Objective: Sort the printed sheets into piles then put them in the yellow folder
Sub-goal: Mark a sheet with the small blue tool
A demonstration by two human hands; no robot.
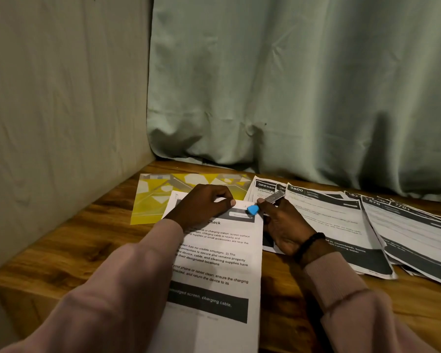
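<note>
A stack of printed sheets (219, 266) lies in front of me on the wooden table, its top edge overlapping the yellow folder (150, 200), which lies flat at the back left. My left hand (201, 207) rests on the top of the stack, with curled fingers and thumb pinching the upper edge. My right hand (283, 225) grips a small stapler-like tool (259, 206) with a blue end and a silver metal arm. The blue end touches the stack's top right corner. More printed sheets (341, 225) with dark headers lie fanned out to the right.
The wooden table (87, 240) sits in a corner. A cloth-covered wall stands on the left and a green curtain (290, 98) hangs down to the table's back edge. The spread sheets reach the right edge of the view.
</note>
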